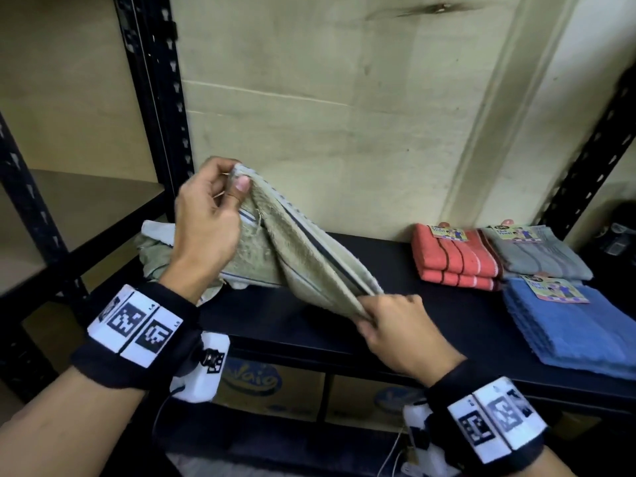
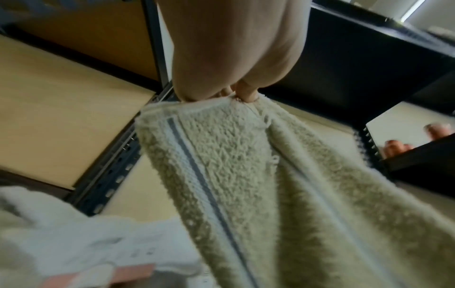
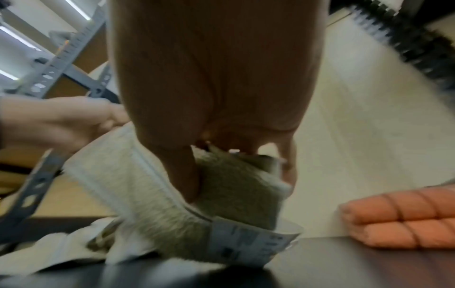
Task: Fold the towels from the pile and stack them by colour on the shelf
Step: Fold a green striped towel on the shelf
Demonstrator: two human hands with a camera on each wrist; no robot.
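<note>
Black metal shelving is standing against a pale wall, and its dark shelf is running across the scene from left to right. At the far left of that shelf, the pile of unfolded pale green towels is lying crumpled, partly hidden behind the left hand.

That hand is pinching one end of a green towel high up, thumb pressed over the hem and fingers curled behind it. From there the towel's long axis is slanting down and to the right, toward the near edge of the shelf, where the right hand is gripping the other end low, fingers wrapped around the gathered edge. The towel is hanging between them, doubled lengthwise, so both hands are already on it; the left one is holding the far, raised end and the right the near, low end. Bringing the ends together looks like the coming fold.

It is looped terry, pale green with a dark stripe beside a flat woven border.

Further right, folded towels are sitting in stacks: the red stack, the grey stack behind, and the blue stack nearest.
</note>
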